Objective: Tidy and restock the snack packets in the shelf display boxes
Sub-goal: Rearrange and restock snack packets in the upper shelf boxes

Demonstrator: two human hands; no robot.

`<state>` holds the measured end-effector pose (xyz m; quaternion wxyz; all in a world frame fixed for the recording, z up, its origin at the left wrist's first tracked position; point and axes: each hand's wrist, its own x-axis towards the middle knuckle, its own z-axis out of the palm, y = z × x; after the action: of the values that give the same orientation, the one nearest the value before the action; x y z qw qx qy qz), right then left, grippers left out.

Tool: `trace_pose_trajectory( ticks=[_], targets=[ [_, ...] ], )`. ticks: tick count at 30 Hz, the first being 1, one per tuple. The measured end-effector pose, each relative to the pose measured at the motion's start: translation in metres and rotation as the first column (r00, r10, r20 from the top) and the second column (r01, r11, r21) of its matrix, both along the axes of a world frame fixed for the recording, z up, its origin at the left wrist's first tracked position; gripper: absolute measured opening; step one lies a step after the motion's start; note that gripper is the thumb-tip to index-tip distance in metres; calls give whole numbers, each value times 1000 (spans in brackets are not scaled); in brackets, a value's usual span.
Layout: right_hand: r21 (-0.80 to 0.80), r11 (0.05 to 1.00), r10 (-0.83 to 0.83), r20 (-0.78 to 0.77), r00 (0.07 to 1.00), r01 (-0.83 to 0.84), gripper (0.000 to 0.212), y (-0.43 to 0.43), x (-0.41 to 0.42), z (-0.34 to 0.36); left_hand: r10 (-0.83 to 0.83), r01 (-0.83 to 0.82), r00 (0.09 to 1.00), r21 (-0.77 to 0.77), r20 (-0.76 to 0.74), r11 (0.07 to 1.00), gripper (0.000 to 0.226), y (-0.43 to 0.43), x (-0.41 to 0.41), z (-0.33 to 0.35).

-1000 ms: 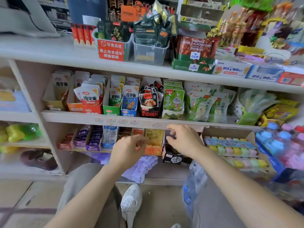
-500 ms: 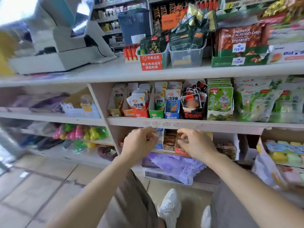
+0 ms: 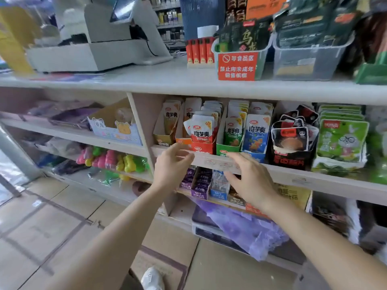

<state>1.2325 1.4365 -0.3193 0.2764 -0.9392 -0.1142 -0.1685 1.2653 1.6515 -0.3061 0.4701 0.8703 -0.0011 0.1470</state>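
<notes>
Just two hands (image 3: 170, 166) (image 3: 250, 178); one shelf edge (image 3: 293, 177)

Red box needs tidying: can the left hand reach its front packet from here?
Probably yes: the left hand hovers open at the shelf edge just below the red box, and the front packet stands exposed, nothing in front of it.

Head view looks down, close to shelves (image 3: 209, 162).

Two bare forearms (image 3: 117, 233) ran in from the bottom edge, each ending in a bare hand: the left hand (image 3: 171, 166) and the right hand (image 3: 250, 181). Low in the frame showed the toe of a white shoe (image 3: 152, 278), rounded and smooth, its rear cut off by the edge.
</notes>
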Motion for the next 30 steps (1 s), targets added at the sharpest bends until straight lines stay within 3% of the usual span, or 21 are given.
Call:
trace_pose_trajectory(
  ticks=[7,13,18,20,24,30],
  targets=[
    [-25,1000,-10,157,987,15,71,45,77,16,4,15,996,-201,94,980,61,-1,65,-19],
    [-133,991,12,222,975,18,85,55,116,5,-113,167,976,-313,184,935,53,-19,99,-38],
    [-146,986,-40,229,973,75,80,39,129,-9,-339,383,919,-244,204,891,64,-8,113,-43],
    [-161,984,-36,262,964,80,76,37,134,-7,-350,397,914,-272,204,877,60,-3,118,-42],
    [50,997,-80,337,938,67,67,40,136,0,-247,329,928,-307,277,893,45,-5,122,-35],
    [332,937,-183,193,964,111,84,36,136,-10,-173,275,920,-264,352,924,45,-20,121,-34]
  ],
)
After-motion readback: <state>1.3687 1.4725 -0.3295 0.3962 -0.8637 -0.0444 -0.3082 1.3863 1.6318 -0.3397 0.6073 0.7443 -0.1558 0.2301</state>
